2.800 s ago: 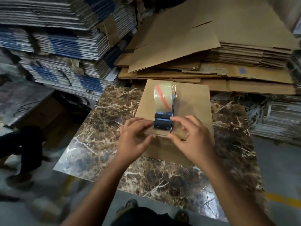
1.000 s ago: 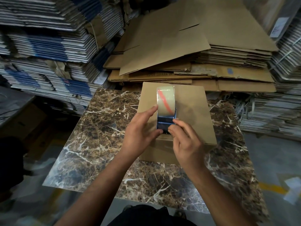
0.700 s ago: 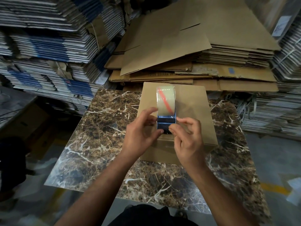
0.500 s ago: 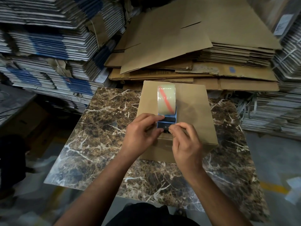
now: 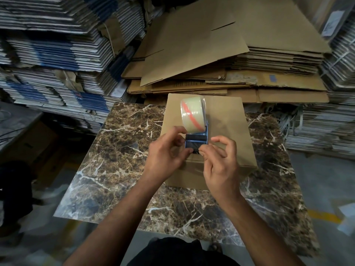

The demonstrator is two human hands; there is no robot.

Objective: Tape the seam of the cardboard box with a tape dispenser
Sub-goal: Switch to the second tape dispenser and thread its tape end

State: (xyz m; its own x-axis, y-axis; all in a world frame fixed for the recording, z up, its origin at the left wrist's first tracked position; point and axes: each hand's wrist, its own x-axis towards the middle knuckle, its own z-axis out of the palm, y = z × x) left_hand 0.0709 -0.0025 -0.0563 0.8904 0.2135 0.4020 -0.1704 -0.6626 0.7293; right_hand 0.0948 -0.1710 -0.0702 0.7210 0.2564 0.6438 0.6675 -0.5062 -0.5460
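A closed brown cardboard box (image 5: 228,120) stands on the marble table (image 5: 123,154). On its top, near the front edge, sits a blue tape dispenser (image 5: 196,143) carrying a clear tape roll (image 5: 193,114) with a red stripe. My left hand (image 5: 166,156) grips the dispenser's left side, thumb and fingertips on its front end. My right hand (image 5: 221,160) pinches at the dispenser's front right corner with thumb and forefinger, the other fingers spread; whether it holds the tape's end is too small to tell. The seam is hidden under the dispenser and hands.
Stacks of flattened brown cardboard (image 5: 221,60) lie behind the table. Tall piles of white and blue flat sheets (image 5: 53,60) rise at the left, more bundles (image 5: 326,127) at the right. A person's dark trousers (image 5: 13,189) stand at the left; floor lies around the table.
The dispenser stays at the box's front edge. My left hand's fingers have shifted along its left side, and my right hand's outer fingers have opened while thumb and forefinger stay at the front end.
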